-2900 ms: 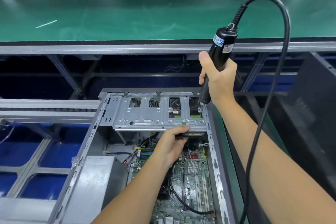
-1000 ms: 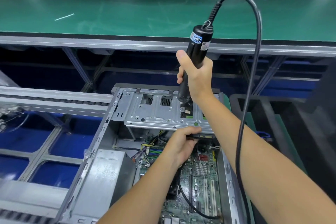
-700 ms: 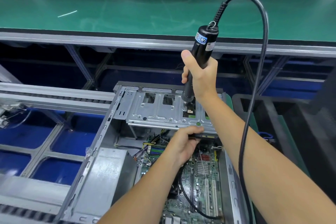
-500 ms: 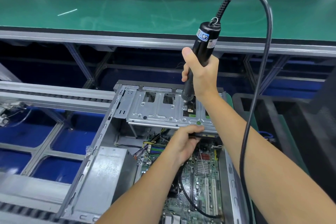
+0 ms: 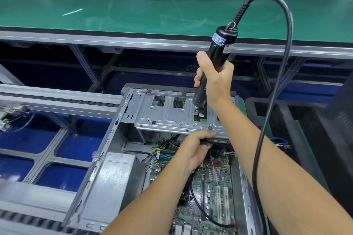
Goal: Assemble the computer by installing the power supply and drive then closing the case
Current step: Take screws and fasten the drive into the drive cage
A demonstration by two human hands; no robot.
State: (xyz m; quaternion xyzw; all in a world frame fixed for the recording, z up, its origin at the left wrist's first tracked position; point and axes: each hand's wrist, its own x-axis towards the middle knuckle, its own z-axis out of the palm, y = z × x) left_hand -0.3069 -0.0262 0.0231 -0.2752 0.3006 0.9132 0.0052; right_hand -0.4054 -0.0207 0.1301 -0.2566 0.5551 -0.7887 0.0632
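Now right hand (image 5: pixel 215 80) grips electric screwdriver (image 5: pixel 219 51), tip on drive cage (image 5: pixel 168 116); left hand (image 5: pixel 194 150) pinches drive (image 5: pixel 219 141) under it.

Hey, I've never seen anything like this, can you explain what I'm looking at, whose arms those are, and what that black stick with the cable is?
This is one picture from a camera worn on a person's head, looking down at their own arms. The right hand grips a black electric screwdriver, its cable looping overhead, with the tip down on a metal drive cage. The left hand holds a drive at the cage's front edge. Both sit in an open computer case, where you can see the green motherboard and a grey power supply. Behind is a green workbench.
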